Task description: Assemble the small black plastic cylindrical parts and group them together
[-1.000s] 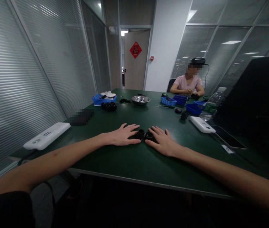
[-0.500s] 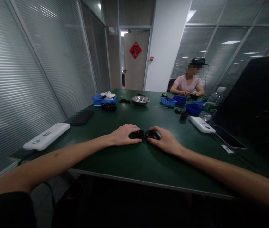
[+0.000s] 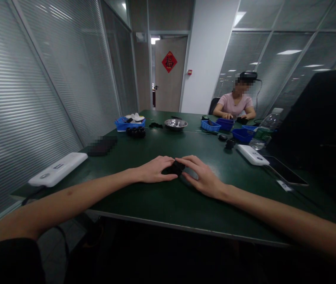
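Observation:
Both my arms reach out over a dark green table (image 3: pixel 162 197). My left hand (image 3: pixel 152 170) curls around a small black round part (image 3: pixel 173 169) at the middle of the table. My right hand (image 3: pixel 201 173) lies beside it, its thumb and forefinger pinching the same black cluster from the right. The two hands touch at the fingertips. Only one dark lump shows between them; a second black piece, if there, is hidden under the fingers.
A white device (image 3: pixel 58 169) lies at the left edge, another white device (image 3: pixel 252 154) and a phone (image 3: pixel 284 170) at the right. Farther back stand blue bins (image 3: pixel 215 125), a steel bowl (image 3: pixel 175 124), black parts (image 3: pixel 136 132) and a water bottle (image 3: pixel 267 128). Another person (image 3: pixel 235 103) sits at the far end.
My hands went from lying flat beside two black ring parts to closing on them. The two parts, apart before, are now pushed together between my fingertips.

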Available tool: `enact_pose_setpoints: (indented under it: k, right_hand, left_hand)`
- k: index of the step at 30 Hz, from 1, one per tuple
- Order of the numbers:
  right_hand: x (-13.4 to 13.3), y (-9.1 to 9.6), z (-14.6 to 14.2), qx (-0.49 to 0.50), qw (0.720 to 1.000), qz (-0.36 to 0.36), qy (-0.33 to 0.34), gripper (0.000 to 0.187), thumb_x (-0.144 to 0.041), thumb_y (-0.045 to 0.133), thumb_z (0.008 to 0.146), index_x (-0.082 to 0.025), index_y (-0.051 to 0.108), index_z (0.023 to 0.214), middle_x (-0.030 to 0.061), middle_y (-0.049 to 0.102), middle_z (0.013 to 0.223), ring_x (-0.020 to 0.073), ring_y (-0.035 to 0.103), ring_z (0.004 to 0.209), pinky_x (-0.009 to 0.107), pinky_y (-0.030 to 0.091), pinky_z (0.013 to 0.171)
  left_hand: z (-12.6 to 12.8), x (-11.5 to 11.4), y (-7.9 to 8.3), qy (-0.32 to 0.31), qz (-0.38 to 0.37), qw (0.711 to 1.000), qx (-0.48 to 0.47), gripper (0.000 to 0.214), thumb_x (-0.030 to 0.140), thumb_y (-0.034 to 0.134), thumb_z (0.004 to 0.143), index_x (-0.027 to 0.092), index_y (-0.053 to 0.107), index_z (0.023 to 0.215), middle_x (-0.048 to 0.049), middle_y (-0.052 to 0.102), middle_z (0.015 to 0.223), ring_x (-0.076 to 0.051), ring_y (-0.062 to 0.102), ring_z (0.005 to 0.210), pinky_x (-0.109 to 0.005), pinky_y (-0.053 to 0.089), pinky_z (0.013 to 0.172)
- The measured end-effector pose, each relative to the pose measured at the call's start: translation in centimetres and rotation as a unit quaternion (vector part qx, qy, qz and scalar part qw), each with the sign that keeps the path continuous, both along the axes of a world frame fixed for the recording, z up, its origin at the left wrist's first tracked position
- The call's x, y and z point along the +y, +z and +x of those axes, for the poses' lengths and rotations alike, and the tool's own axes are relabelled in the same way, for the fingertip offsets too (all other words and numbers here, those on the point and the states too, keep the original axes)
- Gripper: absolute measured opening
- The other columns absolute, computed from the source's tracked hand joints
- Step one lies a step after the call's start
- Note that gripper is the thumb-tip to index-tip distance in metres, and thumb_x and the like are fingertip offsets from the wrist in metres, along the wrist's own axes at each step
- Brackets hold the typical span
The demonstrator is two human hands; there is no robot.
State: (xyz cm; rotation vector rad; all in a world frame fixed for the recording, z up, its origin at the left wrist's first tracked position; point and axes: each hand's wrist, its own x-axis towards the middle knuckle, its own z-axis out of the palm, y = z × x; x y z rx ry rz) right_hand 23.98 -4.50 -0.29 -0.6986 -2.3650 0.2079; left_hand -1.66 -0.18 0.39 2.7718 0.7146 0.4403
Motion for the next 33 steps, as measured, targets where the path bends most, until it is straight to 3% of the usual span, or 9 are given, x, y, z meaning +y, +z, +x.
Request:
enact_pose_setpoints:
  k: [12, 19, 26, 33]
  right_hand:
    - [-0.3, 0.4, -0.6, -0.050, 0.996, 0.063, 0.050, 0.056, -0.012, 0.048, 0.101, -0.028, 0.044, 0.154, 0.0129, 0.049, 0.149, 0.0291, 0.046, 0.139, 0.056, 0.047, 0.113]
    - [0.1, 0.6, -0.9, -0.044, 0.997, 0.046, 0.037, 0.049, -0.015, 0.048, 0.104, -0.027, 0.049, 0.151, 0.0100, 0.058, 0.144, 0.0269, 0.052, 0.130, 0.055, 0.051, 0.109]
    - [-0.1, 1.1, -0.8, -0.114, 0.987, 0.101, 0.044, 0.051, -0.013, 0.047, 0.102, -0.022, 0.048, 0.153, 0.0122, 0.056, 0.148, 0.0291, 0.050, 0.130, 0.055, 0.054, 0.106]
    - [-0.3, 1.6, -0.9, -0.153, 0.979, 0.131, 0.035, 0.051, -0.019, 0.050, 0.103, -0.022, 0.047, 0.154, 0.0121, 0.056, 0.150, 0.0315, 0.053, 0.127, 0.055, 0.055, 0.104]
  left_hand:
    - [-0.1, 0.8, -0.8, -0.021, -0.017, 0.999, -0.027, 0.043, 0.048, 0.057, 0.100, 0.021, 0.063, 0.133, -0.0125, 0.057, 0.147, -0.031, 0.052, 0.136, -0.049, 0.036, 0.115]
    - [0.1, 0.9, -0.7, -0.015, -0.037, 0.999, -0.036, 0.044, 0.048, 0.060, 0.099, 0.024, 0.063, 0.135, -0.0108, 0.057, 0.147, -0.030, 0.052, 0.135, -0.048, 0.037, 0.115]
    - [0.0, 1.3, -0.8, -0.043, -0.041, 0.996, -0.062, 0.039, 0.044, 0.065, 0.098, 0.022, 0.067, 0.130, -0.0110, 0.060, 0.143, -0.029, 0.055, 0.131, -0.046, 0.039, 0.113]
    - [0.0, 1.0, -0.6, 0.003, -0.051, 0.994, -0.092, 0.043, 0.046, 0.071, 0.093, 0.024, 0.066, 0.130, -0.0089, 0.064, 0.134, -0.027, 0.057, 0.126, -0.042, 0.044, 0.108]
